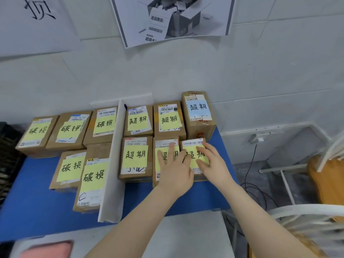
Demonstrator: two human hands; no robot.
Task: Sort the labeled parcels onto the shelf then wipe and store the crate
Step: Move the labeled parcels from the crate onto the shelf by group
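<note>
Right now both hands lie flat and unclenched, gripping nothing: the left hand (pixel 172 171) on one small parcel (pixel 161 146), the right hand (pixel 208 161) on the neighbouring parcel (pixel 191 143), lower right of the blue shelf (pixel 37 211), right of the white divider (pixel 113 161). Stiff cardboard, probably light; best taken by opposite side walls, since the yellow labels (pixel 135 155) could peel. Their long axes run away from the viewer, barcodes at the far end.
</note>
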